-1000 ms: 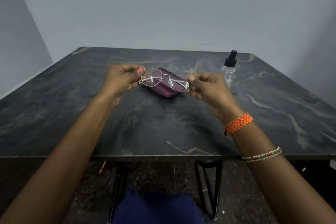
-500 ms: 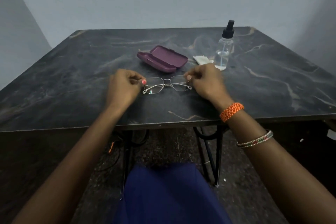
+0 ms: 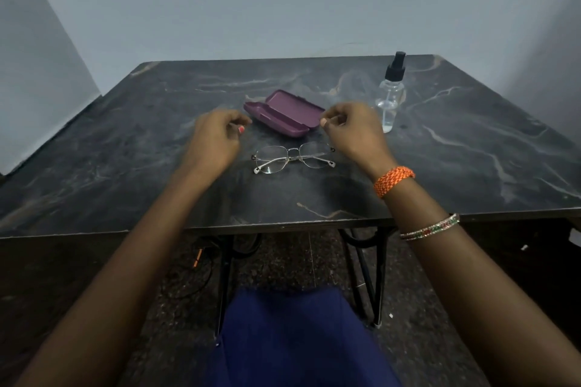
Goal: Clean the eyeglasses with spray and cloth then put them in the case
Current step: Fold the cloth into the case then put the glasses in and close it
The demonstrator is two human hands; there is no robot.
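We have just let go of the thin silver wire-framed eyeglasses (image 3: 294, 159): half a second ago both hands pinched them by the hinges just above the counter, and a second ago we held them up in front of the case. Now they lie on the dark marble-patterned counter (image 3: 471, 160) with the temples folded, near its front edge and just in front of the open plum-coloured hard glasses case (image 3: 284, 112), apart from it.

Our left hand (image 3: 217, 138) hovers just left of the glasses and our right hand (image 3: 353, 132) just right of them, both lifted clear, fingers loosely curled with the thumb and forefinger tips near each other, holding nothing.

We judge this the start of the cleaning. The glasses are parked with both hands free, so the likely next reach is for the spray; the lenses are not yet sprayed or wiped as far as we can tell.

Counting what shows:
- one pair of glasses
- one case, lid open and nothing in it
- one clear plastic spray bottle with a black pump top (image 3: 390, 94), upright just beyond our right hand, with a little liquid in it
- no cloth in view, perhaps hidden behind our right hand
- two bracelets on the right forearm, a woven orange wristband (image 3: 394, 181) and a thin beaded bangle (image 3: 429, 226)
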